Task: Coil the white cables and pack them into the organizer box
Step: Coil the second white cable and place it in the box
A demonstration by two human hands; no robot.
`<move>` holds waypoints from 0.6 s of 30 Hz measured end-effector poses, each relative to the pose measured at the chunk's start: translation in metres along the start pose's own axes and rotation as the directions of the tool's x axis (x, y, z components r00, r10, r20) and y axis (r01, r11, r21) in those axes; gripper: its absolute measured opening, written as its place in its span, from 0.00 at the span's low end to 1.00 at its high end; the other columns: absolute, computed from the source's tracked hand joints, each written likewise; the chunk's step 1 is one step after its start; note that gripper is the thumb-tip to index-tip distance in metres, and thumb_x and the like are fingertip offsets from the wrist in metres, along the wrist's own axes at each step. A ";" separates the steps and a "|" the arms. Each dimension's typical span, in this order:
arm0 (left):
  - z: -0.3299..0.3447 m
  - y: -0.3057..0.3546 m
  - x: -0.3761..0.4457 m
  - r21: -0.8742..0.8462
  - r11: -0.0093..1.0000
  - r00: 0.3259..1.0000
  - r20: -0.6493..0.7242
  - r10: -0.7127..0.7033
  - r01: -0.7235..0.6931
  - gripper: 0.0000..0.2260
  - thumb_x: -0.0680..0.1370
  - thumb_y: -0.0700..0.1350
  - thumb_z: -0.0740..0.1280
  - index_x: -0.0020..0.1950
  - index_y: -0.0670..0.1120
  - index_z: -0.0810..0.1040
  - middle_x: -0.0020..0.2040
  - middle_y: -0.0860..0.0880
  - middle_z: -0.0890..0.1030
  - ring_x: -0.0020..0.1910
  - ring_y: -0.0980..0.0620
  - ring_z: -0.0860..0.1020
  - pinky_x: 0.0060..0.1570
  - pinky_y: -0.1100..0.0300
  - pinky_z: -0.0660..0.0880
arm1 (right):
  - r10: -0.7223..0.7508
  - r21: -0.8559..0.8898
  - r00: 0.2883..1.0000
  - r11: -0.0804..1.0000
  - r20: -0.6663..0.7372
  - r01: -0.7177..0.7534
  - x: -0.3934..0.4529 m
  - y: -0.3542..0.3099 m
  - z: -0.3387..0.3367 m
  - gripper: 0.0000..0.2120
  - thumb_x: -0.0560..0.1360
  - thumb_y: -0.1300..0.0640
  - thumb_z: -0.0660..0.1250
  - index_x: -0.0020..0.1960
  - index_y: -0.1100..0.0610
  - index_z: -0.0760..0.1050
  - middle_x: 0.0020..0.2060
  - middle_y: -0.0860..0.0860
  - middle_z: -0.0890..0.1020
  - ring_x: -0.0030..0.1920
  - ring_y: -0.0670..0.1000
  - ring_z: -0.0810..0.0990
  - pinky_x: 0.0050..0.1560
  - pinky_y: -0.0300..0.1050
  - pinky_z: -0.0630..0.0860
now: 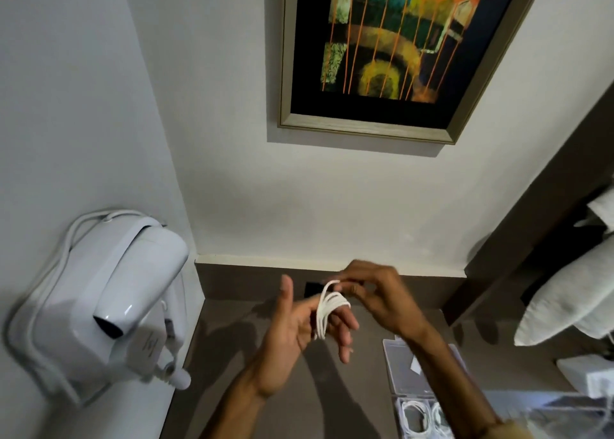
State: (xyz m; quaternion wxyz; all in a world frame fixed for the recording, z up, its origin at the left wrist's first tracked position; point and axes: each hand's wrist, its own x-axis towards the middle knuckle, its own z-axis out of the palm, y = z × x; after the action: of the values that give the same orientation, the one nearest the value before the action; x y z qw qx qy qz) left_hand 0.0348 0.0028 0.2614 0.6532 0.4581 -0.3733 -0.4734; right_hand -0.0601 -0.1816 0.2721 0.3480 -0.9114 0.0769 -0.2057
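Note:
A white cable (327, 310) is wound in several loops around the fingers of my left hand (299, 325), which is held palm up above the brown counter. My right hand (375, 294) pinches the cable's free end just above the loops. The clear organizer box (403, 377) lies open on the counter at lower right, partly hidden under my right forearm. Two coiled white cables (413, 417) rest in its near compartments.
A white wall-mounted hair dryer (109, 302) hangs on the left wall. A framed painting (392, 50) hangs above the brown counter (232, 345). Folded white towels (564, 305) sit on a dark shelf at right. A white box (588, 377) lies near the right edge.

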 end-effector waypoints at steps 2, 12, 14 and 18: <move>-0.001 0.010 0.000 -0.129 0.988 0.996 -0.043 0.078 -0.083 0.47 0.76 0.73 0.42 0.56 0.33 0.79 0.44 0.36 0.79 0.44 0.41 0.79 0.54 0.49 0.75 | 0.042 0.044 0.999 0.998 0.016 -0.043 -0.016 0.010 0.029 0.07 0.82 0.58 0.68 0.49 0.53 0.86 0.43 0.37 0.85 0.44 0.40 0.84 0.47 0.39 0.79; -0.024 0.003 0.005 -0.062 0.996 0.948 -0.310 -0.075 0.059 0.45 0.68 0.78 0.56 0.55 0.37 0.83 0.45 0.39 0.85 0.47 0.44 0.85 0.54 0.52 0.80 | -0.100 -0.409 0.995 0.908 0.006 0.094 -0.060 -0.053 0.060 0.10 0.81 0.50 0.68 0.61 0.41 0.77 0.51 0.43 0.83 0.47 0.48 0.83 0.41 0.48 0.83; -0.018 -0.002 -0.001 -0.017 0.989 0.962 -0.230 -0.145 0.145 0.40 0.77 0.72 0.48 0.57 0.40 0.84 0.52 0.41 0.86 0.54 0.44 0.84 0.59 0.53 0.77 | -0.127 -0.384 0.992 0.916 0.000 0.117 -0.054 -0.068 0.033 0.12 0.78 0.58 0.74 0.57 0.44 0.79 0.53 0.45 0.82 0.47 0.48 0.82 0.40 0.46 0.82; 0.004 -0.008 -0.006 0.092 0.962 0.966 -0.028 -0.255 0.257 0.41 0.79 0.71 0.42 0.45 0.40 0.81 0.38 0.39 0.80 0.35 0.45 0.78 0.44 0.54 0.76 | -0.212 -0.252 0.971 0.951 -0.108 0.180 -0.035 -0.079 -0.018 0.08 0.76 0.65 0.77 0.52 0.54 0.86 0.48 0.48 0.81 0.47 0.45 0.83 0.47 0.39 0.80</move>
State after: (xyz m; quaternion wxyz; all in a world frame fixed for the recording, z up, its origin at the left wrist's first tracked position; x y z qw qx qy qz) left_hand 0.0277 0.0062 0.2548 0.5670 0.5369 -0.3278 -0.5318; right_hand -0.0991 -0.1232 0.3256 0.2068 -0.9342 0.0332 -0.2889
